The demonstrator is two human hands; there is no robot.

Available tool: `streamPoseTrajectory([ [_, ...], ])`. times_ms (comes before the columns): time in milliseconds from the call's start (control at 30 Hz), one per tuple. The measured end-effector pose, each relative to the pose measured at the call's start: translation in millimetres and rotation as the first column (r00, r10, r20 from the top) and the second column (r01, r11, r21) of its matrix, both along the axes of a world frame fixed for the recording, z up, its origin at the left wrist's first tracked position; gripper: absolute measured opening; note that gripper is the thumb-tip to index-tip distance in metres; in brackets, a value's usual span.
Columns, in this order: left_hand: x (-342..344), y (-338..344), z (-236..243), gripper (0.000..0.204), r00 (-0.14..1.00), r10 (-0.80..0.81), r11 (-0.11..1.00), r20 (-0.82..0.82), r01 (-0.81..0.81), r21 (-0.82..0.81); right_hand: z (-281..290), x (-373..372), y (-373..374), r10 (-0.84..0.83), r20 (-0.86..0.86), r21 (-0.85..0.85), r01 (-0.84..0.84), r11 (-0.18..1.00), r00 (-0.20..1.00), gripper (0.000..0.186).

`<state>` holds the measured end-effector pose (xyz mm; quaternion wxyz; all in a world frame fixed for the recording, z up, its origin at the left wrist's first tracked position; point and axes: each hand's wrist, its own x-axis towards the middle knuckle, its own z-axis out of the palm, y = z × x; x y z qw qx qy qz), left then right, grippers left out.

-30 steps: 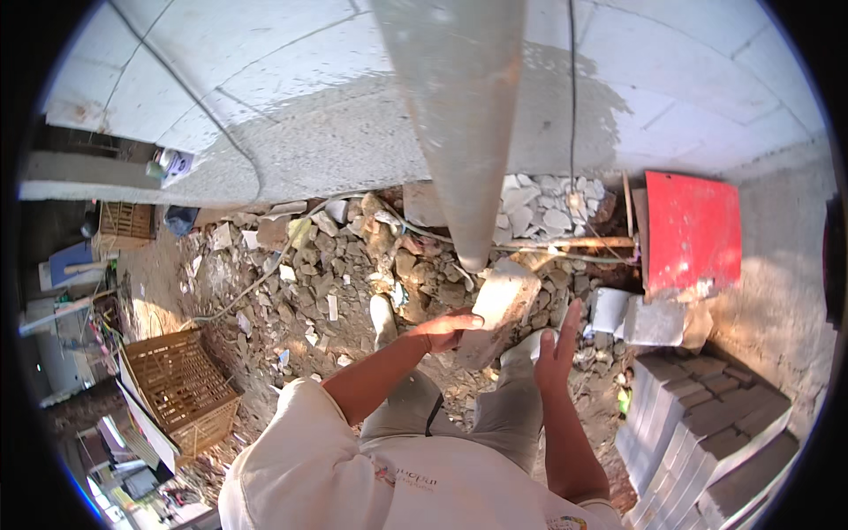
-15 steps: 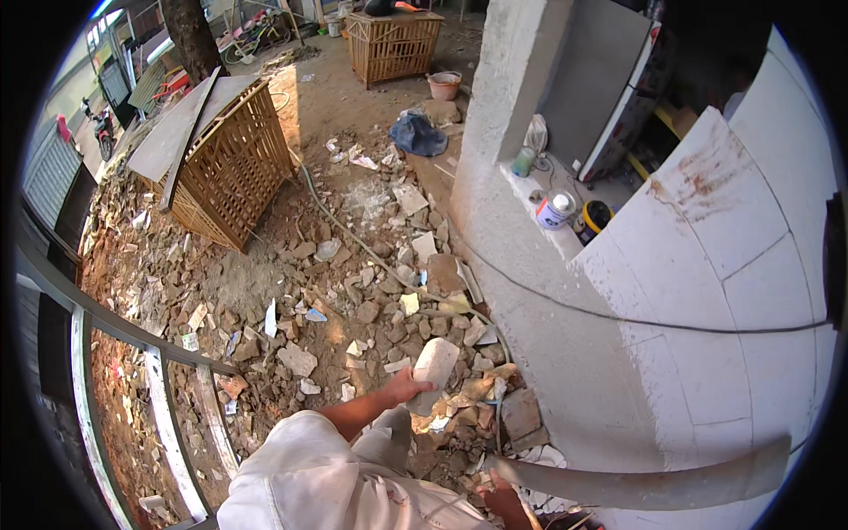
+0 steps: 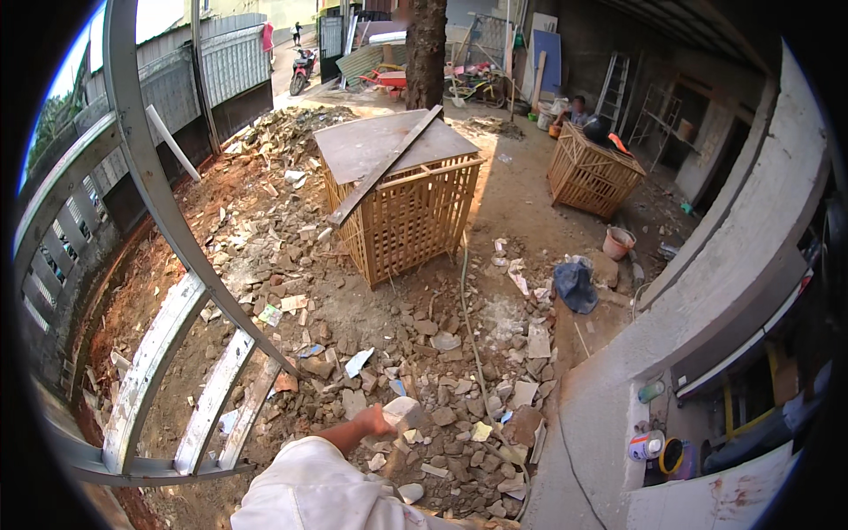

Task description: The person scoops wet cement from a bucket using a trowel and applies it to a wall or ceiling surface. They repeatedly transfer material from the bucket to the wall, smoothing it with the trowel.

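Observation:
My left hand is closed on a pale, chunky block at the lower middle of the head view, over broken rubble strewn on the dirt. My left forearm runs up to it from the white sleeve at the lower edge. A hose lies across the rubble beside the block. My right hand is out of view.
Two slatted wooden crates, a tree trunk, blue cloth and a bucket. Metal frame left; wall ledge with containers right. A person at the back, another's leg inside the opening.
The view has swung from down at my feet to the left and up across the yard. My left hand still holds the block; my right hand has left the view.

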<state>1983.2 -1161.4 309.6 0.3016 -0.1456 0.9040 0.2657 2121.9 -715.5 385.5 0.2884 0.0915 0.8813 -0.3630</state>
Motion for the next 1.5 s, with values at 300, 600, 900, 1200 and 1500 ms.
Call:
streamPoseTrajectory([
  [300, 31, -21, 0, 0.101, 0.956, 0.04, 0.991, 0.29, 0.0, -0.135, 10, -152, 4, 0.185, -0.024, -0.073, -0.186, 0.98, 0.982, 0.061],
  [600, -3, -33, 29, 0.103, 0.877, 0.228, 0.974, 0.422, -0.209, -0.093, 37, -259, 36, 0.221, -0.022, -0.12, -0.222, 0.968, 0.975, 0.06],
  [900, -87, -61, 18, 0.087, 0.902, 0.402, 0.899, 0.155, -0.357, -0.253, 28, -363, 17, 0.155, 0.061, -0.129, -0.146, 0.981, 0.986, 0.059],
  [1200, -239, -175, -33, 0.091, 0.936, 0.157, 0.987, 0.315, -0.161, -0.013, -129, -383, 127, -0.041, 0.26, -0.081, 0.065, 0.995, 0.965, 0.059],
  [1500, -414, -184, -3, 0.083, 0.961, 0.106, 0.987, 0.256, -0.071, -0.144, -72, -466, 56, -0.285, 0.062, 0.068, 0.281, 0.957, 0.957, 0.043],
])
